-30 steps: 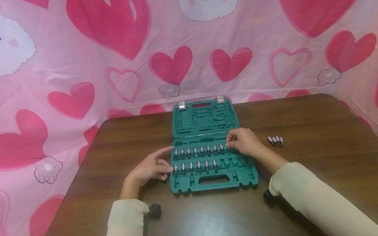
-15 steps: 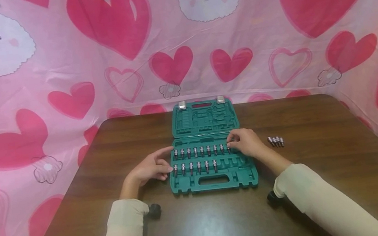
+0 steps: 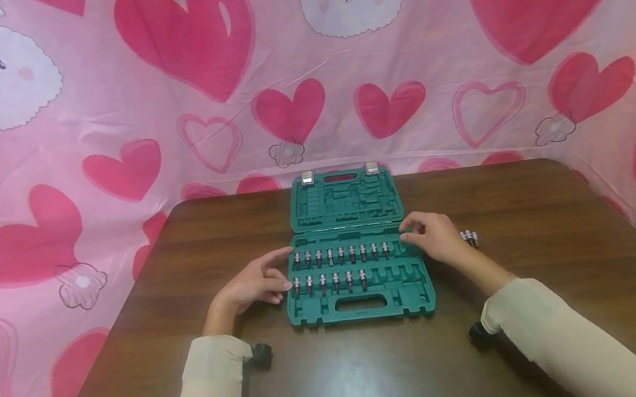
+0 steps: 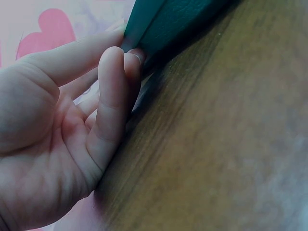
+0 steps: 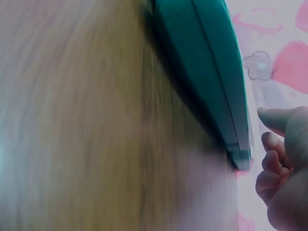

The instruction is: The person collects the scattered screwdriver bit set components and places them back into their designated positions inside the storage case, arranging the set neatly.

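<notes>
A green socket case (image 3: pixel 313 310) lies unfolded on the table, holding two rows of chrome bit sockets (image 3: pixel 341 255) with dark tips. At its left edge, my left hand (image 3: pixel 250 283) steadies it: the index finger reaches the rear corner and the thumb rests on the rim. The left wrist view shows that thumb on the rim and the curled fingers against the side wall (image 4: pixel 166 29). My right hand (image 3: pixel 435 235) hovers over the right end of the upper row, thumb and index finger apart, nothing visible between them. In the right wrist view, the hand (image 5: pixel 288 163) is partly cut off.
Several loose bit sockets (image 3: pixel 471 239) lie right of the case, partly hidden behind my right hand. The lid (image 3: pixel 344 198) leans back at the rear. Vacant slots (image 3: pixel 395 274) show right of the lower row. Pink heart-patterned cloth (image 3: pixel 424 43) hangs around the wooden table (image 3: pixel 347 381).
My right hand has released the last bit socket in the upper row and moved right, spreading its thumb and index finger. That socket stays in its slot. My left hand has not moved.
</notes>
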A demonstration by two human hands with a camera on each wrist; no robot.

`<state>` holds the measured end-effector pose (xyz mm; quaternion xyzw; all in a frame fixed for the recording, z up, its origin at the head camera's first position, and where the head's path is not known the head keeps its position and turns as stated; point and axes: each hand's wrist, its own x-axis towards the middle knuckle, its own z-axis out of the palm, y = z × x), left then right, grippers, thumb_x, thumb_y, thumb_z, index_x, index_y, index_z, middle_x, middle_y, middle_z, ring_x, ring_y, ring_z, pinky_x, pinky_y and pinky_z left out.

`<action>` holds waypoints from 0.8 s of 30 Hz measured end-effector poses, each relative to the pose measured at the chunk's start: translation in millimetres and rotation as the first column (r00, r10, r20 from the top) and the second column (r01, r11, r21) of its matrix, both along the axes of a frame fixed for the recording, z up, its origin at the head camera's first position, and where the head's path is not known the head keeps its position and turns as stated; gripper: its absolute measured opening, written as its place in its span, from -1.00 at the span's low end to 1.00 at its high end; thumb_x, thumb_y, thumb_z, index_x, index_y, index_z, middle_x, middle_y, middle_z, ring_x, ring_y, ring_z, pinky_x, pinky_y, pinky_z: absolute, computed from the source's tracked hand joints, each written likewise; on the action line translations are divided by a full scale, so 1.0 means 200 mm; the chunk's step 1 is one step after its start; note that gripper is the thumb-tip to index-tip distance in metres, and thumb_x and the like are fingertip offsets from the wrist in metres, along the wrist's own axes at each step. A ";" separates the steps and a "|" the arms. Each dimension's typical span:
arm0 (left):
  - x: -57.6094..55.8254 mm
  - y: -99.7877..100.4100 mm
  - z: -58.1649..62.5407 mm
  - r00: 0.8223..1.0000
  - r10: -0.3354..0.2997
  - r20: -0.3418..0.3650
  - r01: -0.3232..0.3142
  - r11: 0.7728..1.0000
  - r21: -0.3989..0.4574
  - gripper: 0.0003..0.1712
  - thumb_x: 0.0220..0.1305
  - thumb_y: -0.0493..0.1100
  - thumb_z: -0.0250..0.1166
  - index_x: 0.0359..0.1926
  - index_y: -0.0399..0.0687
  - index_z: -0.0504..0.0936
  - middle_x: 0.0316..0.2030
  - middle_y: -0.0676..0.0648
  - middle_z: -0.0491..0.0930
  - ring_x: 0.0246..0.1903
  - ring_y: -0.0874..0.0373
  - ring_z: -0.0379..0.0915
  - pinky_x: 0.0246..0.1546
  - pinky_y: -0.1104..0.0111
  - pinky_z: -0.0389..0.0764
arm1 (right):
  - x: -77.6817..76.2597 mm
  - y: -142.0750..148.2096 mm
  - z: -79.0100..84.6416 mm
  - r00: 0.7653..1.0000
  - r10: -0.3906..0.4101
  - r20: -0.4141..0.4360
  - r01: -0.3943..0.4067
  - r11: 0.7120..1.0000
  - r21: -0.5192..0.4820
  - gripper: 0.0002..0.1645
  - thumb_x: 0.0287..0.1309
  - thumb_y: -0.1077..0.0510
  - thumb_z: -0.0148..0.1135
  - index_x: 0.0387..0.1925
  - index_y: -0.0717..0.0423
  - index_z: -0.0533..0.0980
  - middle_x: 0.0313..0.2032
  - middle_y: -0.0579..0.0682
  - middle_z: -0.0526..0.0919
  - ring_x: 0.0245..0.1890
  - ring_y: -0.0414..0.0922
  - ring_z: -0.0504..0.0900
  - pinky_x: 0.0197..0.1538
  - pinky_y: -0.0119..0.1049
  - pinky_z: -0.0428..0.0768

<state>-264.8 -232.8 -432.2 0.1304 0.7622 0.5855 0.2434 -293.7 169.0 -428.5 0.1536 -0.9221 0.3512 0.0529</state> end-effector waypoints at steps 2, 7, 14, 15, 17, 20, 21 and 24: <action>0.00 0.00 0.00 1.000 0.000 -0.001 0.000 1.000 0.001 -0.16 0.27 -0.30 0.31 0.48 0.07 0.15 -0.33 -0.24 0.63 -0.51 0.06 0.53 -0.40 0.32 0.67 | 0.00 0.03 0.00 1.000 -0.010 0.011 0.010 1.000 0.001 -0.82 0.21 0.13 0.34 -0.17 0.08 0.61 -0.54 -0.02 0.48 -0.51 -0.05 0.42 -0.48 -0.23 0.44; 0.00 0.00 -0.01 1.000 0.002 0.003 -0.002 1.000 0.002 -0.16 0.26 -0.29 0.32 0.48 0.07 0.16 -0.33 -0.24 0.63 -0.51 0.06 0.52 -0.40 0.32 0.67 | 0.00 0.11 -0.01 0.999 -0.047 0.020 0.046 0.999 0.015 -0.80 0.20 0.10 0.34 -0.16 0.05 0.61 -0.53 -0.01 0.48 -0.50 -0.04 0.43 -0.46 -0.22 0.45; 0.00 0.00 0.00 1.000 0.006 0.010 -0.006 1.000 -0.001 -0.16 0.26 -0.29 0.32 0.48 0.09 0.16 -0.32 -0.24 0.63 -0.50 0.06 0.53 -0.39 0.32 0.66 | 0.01 0.23 -0.01 0.999 -0.020 0.030 0.019 1.000 0.008 -0.77 0.23 0.11 0.32 -0.12 0.13 0.61 -0.52 0.00 0.52 -0.50 -0.03 0.45 -0.43 -0.23 0.49; 0.00 0.00 0.00 1.000 0.005 0.009 -0.005 1.000 -0.001 -0.16 0.26 -0.29 0.32 0.48 0.09 0.16 -0.32 -0.25 0.63 -0.50 0.06 0.53 -0.39 0.32 0.66 | 0.01 0.24 -0.01 0.999 -0.020 0.039 0.020 1.000 0.010 -0.76 0.23 0.10 0.31 -0.12 0.13 0.61 -0.52 0.01 0.53 -0.50 -0.03 0.45 -0.43 -0.23 0.50; 0.00 0.01 0.00 1.000 0.005 0.009 -0.005 1.000 0.000 -0.17 0.26 -0.29 0.32 0.48 0.09 0.16 -0.32 -0.25 0.63 -0.50 0.06 0.53 -0.39 0.32 0.66 | 0.01 0.28 0.00 0.998 -0.013 0.057 0.013 1.000 0.010 -0.75 0.24 0.11 0.30 -0.11 0.15 0.60 -0.51 0.03 0.54 -0.50 -0.03 0.46 -0.43 -0.22 0.50; 0.00 0.01 0.00 1.000 0.007 0.009 -0.007 1.000 -0.004 -0.17 0.26 -0.29 0.32 0.48 0.08 0.15 -0.32 -0.25 0.63 -0.50 0.06 0.53 -0.39 0.32 0.66 | 0.01 0.32 0.01 0.997 -0.009 0.075 0.008 1.000 0.018 -0.74 0.25 0.12 0.29 -0.09 0.18 0.59 -0.50 0.05 0.55 -0.50 -0.03 0.46 -0.43 -0.23 0.50; 0.01 0.01 0.00 1.000 0.009 0.010 -0.009 1.000 -0.007 -0.16 0.27 -0.29 0.32 0.48 0.08 0.15 -0.32 -0.25 0.63 -0.50 0.06 0.53 -0.39 0.32 0.66 | 0.02 0.33 0.01 0.997 -0.008 0.076 0.006 1.000 0.023 -0.74 0.25 0.12 0.29 -0.09 0.18 0.58 -0.50 0.04 0.56 -0.50 -0.04 0.46 -0.44 -0.23 0.49; 0.01 0.01 0.01 1.000 0.011 0.010 -0.011 1.000 -0.011 -0.17 0.27 -0.29 0.32 0.48 0.08 0.15 -0.32 -0.25 0.63 -0.50 0.06 0.53 -0.39 0.33 0.66 | 0.02 0.36 0.00 0.998 -0.011 0.062 0.009 0.999 0.036 -0.75 0.25 0.14 0.29 -0.10 0.20 0.58 -0.52 0.01 0.55 -0.51 -0.05 0.45 -0.44 -0.23 0.48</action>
